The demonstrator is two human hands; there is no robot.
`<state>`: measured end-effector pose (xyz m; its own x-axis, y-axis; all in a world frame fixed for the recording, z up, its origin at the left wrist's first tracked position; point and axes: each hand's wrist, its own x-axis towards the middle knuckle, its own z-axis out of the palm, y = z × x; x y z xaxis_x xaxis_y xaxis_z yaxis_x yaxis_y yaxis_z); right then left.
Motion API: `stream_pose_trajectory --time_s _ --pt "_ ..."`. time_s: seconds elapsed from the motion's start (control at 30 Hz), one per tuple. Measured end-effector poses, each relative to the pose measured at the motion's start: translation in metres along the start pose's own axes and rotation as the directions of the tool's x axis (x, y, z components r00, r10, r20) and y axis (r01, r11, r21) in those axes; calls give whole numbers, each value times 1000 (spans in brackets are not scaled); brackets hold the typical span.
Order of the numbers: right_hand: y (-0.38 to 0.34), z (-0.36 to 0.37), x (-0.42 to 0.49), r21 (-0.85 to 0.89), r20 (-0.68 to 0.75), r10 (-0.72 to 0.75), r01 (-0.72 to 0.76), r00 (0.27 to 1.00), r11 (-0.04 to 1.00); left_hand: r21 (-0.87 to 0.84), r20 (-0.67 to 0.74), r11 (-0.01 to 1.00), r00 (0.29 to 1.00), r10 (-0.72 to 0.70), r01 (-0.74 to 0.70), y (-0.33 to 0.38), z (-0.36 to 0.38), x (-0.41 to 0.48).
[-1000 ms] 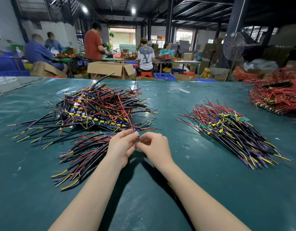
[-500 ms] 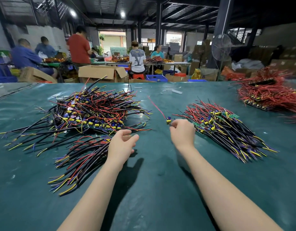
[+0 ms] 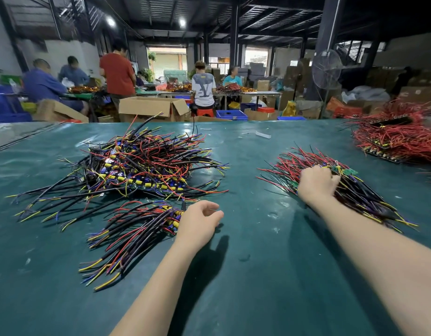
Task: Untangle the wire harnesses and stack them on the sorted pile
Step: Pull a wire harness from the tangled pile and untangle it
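Note:
A big tangled heap of black, red, yellow and blue wire harnesses (image 3: 146,163) lies on the green table at the left. In front of it is a smaller bundle of harnesses (image 3: 134,231). My left hand (image 3: 197,224) hovers at the bundle's right end, fingers loosely curled and holding nothing. The sorted pile (image 3: 360,197) lies at the right, its wires all running one way. My right hand (image 3: 317,183) is down on top of this pile, fingers curled round a wire harness; the harness itself is mostly hidden under the hand.
A heap of red wires on boards (image 3: 398,141) sits at the table's far right. A small white scrap (image 3: 263,134) lies near the far edge. Beyond the table are cardboard boxes (image 3: 151,107), a standing fan (image 3: 327,69) and several people working at other tables.
My right hand drew a harness away from the left hand and carried it right onto the sorted pile. My left hand let go and stayed beside the small bundle.

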<state>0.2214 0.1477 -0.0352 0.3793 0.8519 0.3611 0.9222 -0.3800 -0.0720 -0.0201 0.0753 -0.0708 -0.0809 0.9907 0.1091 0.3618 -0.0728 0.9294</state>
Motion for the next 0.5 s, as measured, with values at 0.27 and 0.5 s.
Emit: stream_pose_trajectory --time_s 0.27,0.5 --pt "-96 2 -87 837 63 -101 3 993 548 600 -258 786 894 366 -149 10 -27 2" --pt "-115 10 -119 682 127 -433 239 892 692 805 -202 570 979 -1 166 -4 -67 5"
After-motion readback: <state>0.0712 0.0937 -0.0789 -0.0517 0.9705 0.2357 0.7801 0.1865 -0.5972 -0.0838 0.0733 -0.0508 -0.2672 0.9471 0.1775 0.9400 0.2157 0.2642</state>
